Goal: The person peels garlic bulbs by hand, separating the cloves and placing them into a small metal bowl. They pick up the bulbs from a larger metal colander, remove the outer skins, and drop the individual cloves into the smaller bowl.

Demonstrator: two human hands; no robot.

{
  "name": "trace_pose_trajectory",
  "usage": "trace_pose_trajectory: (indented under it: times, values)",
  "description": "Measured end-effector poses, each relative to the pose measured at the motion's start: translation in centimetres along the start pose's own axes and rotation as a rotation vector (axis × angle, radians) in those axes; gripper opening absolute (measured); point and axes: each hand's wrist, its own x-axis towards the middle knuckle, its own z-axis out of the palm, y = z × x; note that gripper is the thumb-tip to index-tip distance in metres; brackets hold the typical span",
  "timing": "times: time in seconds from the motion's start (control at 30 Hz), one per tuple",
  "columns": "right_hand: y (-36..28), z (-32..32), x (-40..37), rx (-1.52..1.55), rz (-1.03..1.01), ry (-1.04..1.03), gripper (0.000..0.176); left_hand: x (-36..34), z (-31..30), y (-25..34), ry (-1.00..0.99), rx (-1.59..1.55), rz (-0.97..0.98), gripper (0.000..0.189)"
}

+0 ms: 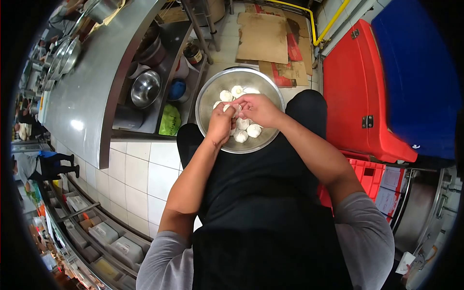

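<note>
A wide steel bowl (205, 96) sits between my knees with several white garlic bulbs (240, 136) in it. Over the bowl, my left hand (222, 123) is closed around a garlic bulb (230, 110). My right hand (258, 109) meets it from the right, its fingers bent and pinched against the same bulb. What the right fingertips grip exactly is partly hidden. More bulbs lie beyond my hands and just below them, near the bowl's middle.
A steel table (82, 96) with shelves of bowls and jars stands at left. Flattened cardboard (263, 38) covers the floor ahead. To the right are a red cooler box (353, 92) with a blue lid and a red crate (365, 176). A person (41, 165) stands far left.
</note>
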Motion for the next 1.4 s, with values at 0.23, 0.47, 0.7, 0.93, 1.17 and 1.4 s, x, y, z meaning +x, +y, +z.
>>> trace_pose_trajectory:
  times: [0.23, 0.47, 0.7, 0.93, 1.17, 1.4]
  values:
    - [0.9, -0.3, -0.2, 0.094, -0.063, 0.060, 0.024, 1.0, 0.9, -0.5, 0.013, -0.043, -0.037, 0.013]
    - [3.5, -2.1, 2.2, 0.212, 0.012, 0.109, 0.014, 1.6, -0.5, 0.6, -0.227, -0.349, -0.083, 0.021]
    - [3.6, -3.0, 2.5, 0.407, 0.068, 0.268, 0.007, 0.9, -0.4, 1.2, -0.304, -0.367, -0.045, 0.028]
    - [4.7, -1.3, 1.2, -0.513, -0.134, 0.391, 0.036, 1.5, -1.6, 0.1, -0.158, -0.283, -0.020, 0.025]
    - [1.9, 0.7, -1.5, -0.002, 0.534, -0.127, 0.024, -0.9, 0.1, -0.6, 0.030, -0.246, -0.162, 0.021]
    - [2.1, -0.1, -1.7, -0.111, 0.438, -0.097, 0.019, 0.2, -1.6, -0.3, 0.052, -0.150, -0.229, 0.020]
